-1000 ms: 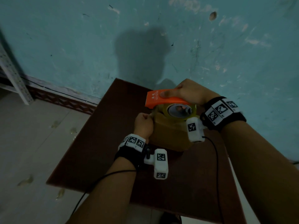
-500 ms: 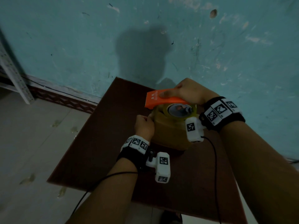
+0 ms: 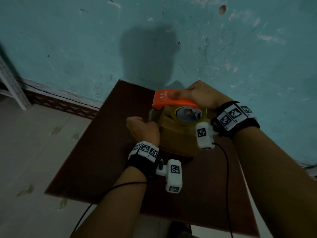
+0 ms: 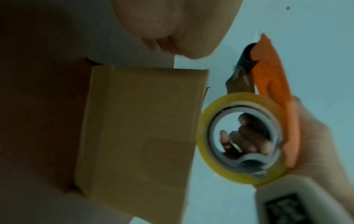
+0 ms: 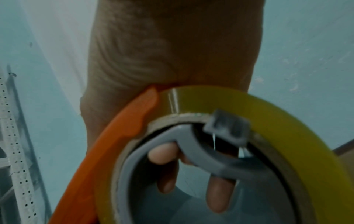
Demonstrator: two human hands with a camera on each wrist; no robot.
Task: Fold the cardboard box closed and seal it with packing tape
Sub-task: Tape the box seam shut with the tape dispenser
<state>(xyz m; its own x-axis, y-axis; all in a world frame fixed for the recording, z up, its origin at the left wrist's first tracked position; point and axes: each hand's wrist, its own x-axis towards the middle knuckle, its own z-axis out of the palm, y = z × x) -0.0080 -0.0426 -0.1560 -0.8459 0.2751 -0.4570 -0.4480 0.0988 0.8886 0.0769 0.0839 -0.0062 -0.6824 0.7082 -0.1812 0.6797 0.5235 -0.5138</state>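
A small brown cardboard box (image 3: 178, 136) (image 4: 139, 128) stands with its flaps down on a dark brown table (image 3: 103, 160). My right hand (image 3: 202, 95) (image 5: 172, 45) grips an orange tape dispenser (image 3: 171, 100) (image 4: 275, 94) (image 5: 118, 136) over the box top. Its fingers (image 4: 247, 136) (image 5: 166, 166) pass through the core of the yellow tape roll (image 3: 187, 115) (image 4: 239, 141) (image 5: 268, 121). My left hand (image 3: 142, 127) (image 4: 172, 30) is curled at the box's left side. It seems to pinch the tape end (image 3: 151, 115) hanging under the blade.
The table is pushed against a teal wall (image 3: 171, 40). Pale tiled floor (image 3: 34, 152) lies to its left, where a white perforated metal rack (image 3: 10, 86) (image 5: 17, 151) stands. Cables run from both wrist cameras across the table's near part.
My left hand has shifted a little to the left, away from the box's side. The right hand and the dispenser stay over the box top.
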